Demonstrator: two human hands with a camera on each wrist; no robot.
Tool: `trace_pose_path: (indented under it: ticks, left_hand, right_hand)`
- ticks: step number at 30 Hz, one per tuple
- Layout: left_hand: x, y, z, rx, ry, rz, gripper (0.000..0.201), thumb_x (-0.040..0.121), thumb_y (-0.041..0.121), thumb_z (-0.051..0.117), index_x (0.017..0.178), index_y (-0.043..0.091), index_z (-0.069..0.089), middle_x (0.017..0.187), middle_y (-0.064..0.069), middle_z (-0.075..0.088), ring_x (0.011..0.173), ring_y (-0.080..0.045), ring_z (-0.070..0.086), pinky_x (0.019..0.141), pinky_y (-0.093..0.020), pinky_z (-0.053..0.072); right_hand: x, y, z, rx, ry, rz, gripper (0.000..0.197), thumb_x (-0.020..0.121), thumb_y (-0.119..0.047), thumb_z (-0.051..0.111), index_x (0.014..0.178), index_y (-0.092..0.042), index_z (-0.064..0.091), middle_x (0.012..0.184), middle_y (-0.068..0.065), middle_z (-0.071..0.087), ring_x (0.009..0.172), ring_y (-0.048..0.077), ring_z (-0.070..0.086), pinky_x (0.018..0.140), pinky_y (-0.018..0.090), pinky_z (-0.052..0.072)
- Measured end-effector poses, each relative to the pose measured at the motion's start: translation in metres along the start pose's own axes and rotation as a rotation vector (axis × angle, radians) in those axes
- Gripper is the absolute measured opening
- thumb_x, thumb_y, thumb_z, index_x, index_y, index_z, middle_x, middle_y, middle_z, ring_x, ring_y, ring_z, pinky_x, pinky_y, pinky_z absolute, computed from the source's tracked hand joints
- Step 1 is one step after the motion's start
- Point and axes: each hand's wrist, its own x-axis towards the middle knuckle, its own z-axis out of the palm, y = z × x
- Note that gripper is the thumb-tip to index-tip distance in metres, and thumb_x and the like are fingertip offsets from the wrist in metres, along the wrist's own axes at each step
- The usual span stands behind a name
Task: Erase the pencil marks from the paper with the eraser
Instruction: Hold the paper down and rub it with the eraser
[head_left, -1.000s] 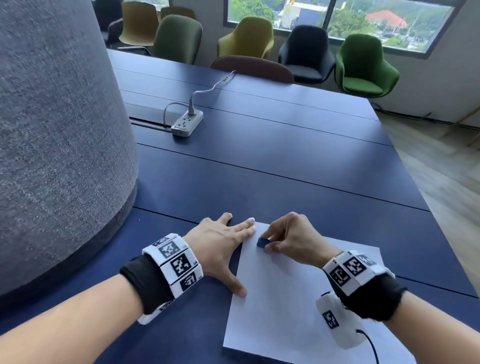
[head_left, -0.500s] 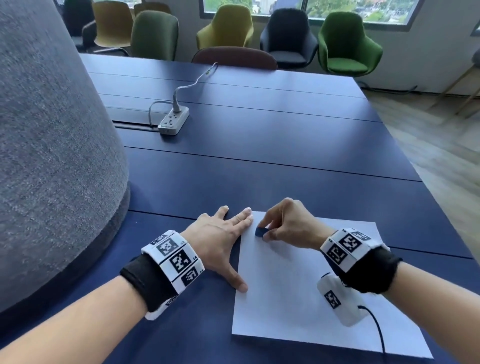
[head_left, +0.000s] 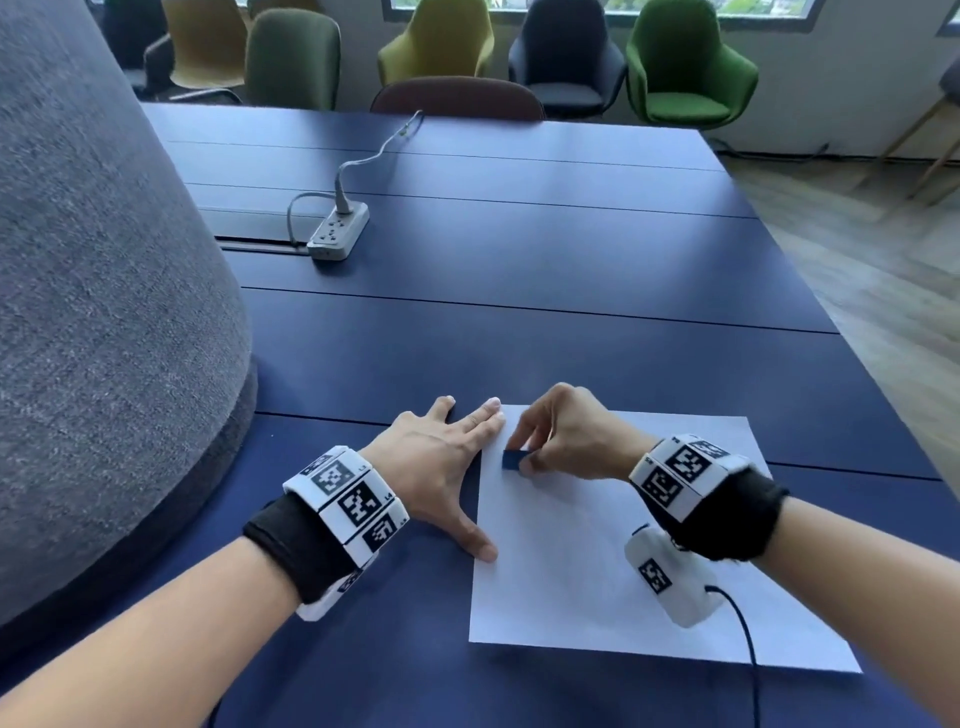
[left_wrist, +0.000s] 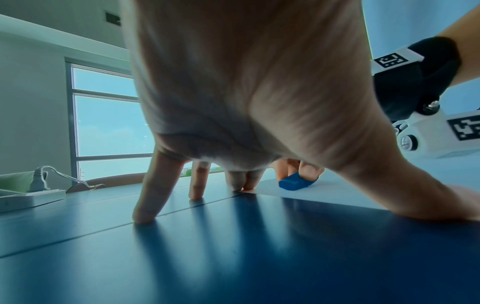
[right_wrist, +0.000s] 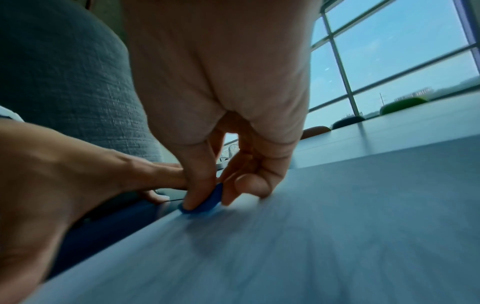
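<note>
A white sheet of paper (head_left: 597, 582) lies on the dark blue table (head_left: 519, 338) in front of me. My right hand (head_left: 558, 441) pinches a small blue eraser (head_left: 513, 460) between thumb and fingers and presses it onto the paper near its far left corner. The left wrist view shows the eraser (left_wrist: 294, 183) low on the sheet, and the right wrist view shows the eraser (right_wrist: 207, 200) under my thumb. My left hand (head_left: 441, 462) lies flat and spread, fingertips on the paper's left edge, thumb (head_left: 478, 545) at its side. No pencil marks can be made out.
A large grey fabric-covered round form (head_left: 104, 312) stands close on the left. A white power strip (head_left: 337, 231) with a cable sits farther back on the table. Several chairs (head_left: 685, 67) line the far edge. Wooden floor (head_left: 883, 260) lies to the right.
The head view has tilted downward, so the table and hands sit higher in the picture. The right hand with the eraser has shifted slightly on the paper's corner. The left hand stays flat.
</note>
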Motion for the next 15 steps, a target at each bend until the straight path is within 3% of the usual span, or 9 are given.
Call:
trace_pose_path:
  ticks: [5, 10, 15]
  left_hand:
    - [0.0, 0.0, 0.0, 0.007, -0.022, -0.004, 0.141, 0.051, 0.088, 0.065, 0.155, 0.028, -0.009, 0.16, 0.019, -0.017, 0.149, -0.031, 0.0, 0.104, -0.045, 0.032]
    - [0.0, 0.001, -0.001, -0.004, -0.056, -0.006, 0.142, 0.051, 0.088, 0.066, 0.155, 0.028, -0.012, 0.159, 0.02, -0.022, 0.149, -0.03, -0.005, 0.107, -0.046, 0.029]
    - [-0.001, 0.002, -0.001, 0.019, -0.053, -0.012, 0.142, 0.052, 0.088, 0.065, 0.155, 0.028, -0.013, 0.159, 0.02, -0.022, 0.149, -0.029, -0.005, 0.107, -0.044, 0.03]
  right_hand:
    - [-0.016, -0.002, 0.009, -0.034, -0.188, -0.062, 0.019, 0.072, -0.007, 0.078, 0.087, -0.018, 0.077, 0.064, -0.01, 0.063, 0.049, -0.004, 0.052, 0.049, 0.008, 0.038]
    - [-0.009, -0.001, 0.01, -0.022, 0.012, -0.061, 0.019, 0.072, -0.008, 0.076, 0.084, -0.022, 0.077, 0.068, -0.005, 0.066, 0.055, 0.002, 0.056, 0.053, 0.011, 0.043]
    - [-0.021, 0.001, 0.016, -0.032, -0.22, -0.114, 0.021, 0.072, -0.006, 0.077, 0.089, -0.018, 0.076, 0.071, -0.004, 0.065, 0.059, 0.005, 0.054, 0.057, 0.017, 0.044]
